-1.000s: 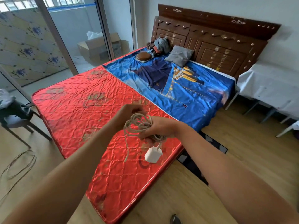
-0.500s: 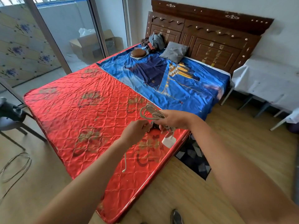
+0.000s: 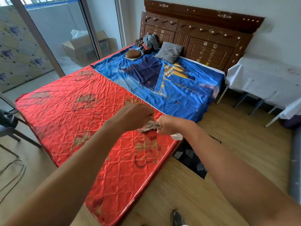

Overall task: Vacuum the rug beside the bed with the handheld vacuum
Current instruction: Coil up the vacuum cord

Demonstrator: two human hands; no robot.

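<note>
A bundled beige charger cable (image 3: pixel 150 126) hangs just above the red mattress (image 3: pixel 78 115), between my two hands. My right hand (image 3: pixel 167 123) grips one end of the bundle, and the white plug block (image 3: pixel 176 136) shows just under that wrist. My left hand (image 3: pixel 138 115) is curled at the bundle's other end and holds the cord there. The dark patterned rug (image 3: pixel 189 158) lies on the wooden floor beside the bed, partly hidden by my right forearm. No handheld vacuum is in view.
A blue sheet (image 3: pixel 162 82) covers the bed's head end, with a grey pillow (image 3: pixel 169 51), clothes and a brown round object. A white-covered table (image 3: pixel 263 79) stands at right. A chair (image 3: pixel 9 126) and loose wire (image 3: pixel 11 173) are at left. My shoe (image 3: pixel 176 217) is at the bottom.
The cable went from a loose loop to a tight bundle. Both hands came lower and closer to the mattress edge, and the plug now hangs behind my right wrist.
</note>
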